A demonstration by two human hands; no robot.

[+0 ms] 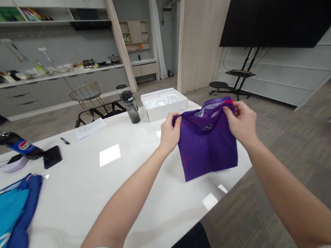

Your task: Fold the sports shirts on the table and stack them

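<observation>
A folded purple garment (207,145) hangs over the right part of the white table (101,188), its lower edge near the tabletop. My left hand (170,131) is closed on its upper left corner. My right hand (242,120) pinches the upper right corner, where a bit of pink shows. Both hands hold the cloth up between them.
A white open box (164,104) and a dark water bottle (131,107) stand behind the garment. Blue clothing (5,224) lies at the table's left edge. A cola bottle (17,145), a phone (51,156), a pen (64,140) and a paper sheet (90,128) lie farther left. Chairs stand beyond the table.
</observation>
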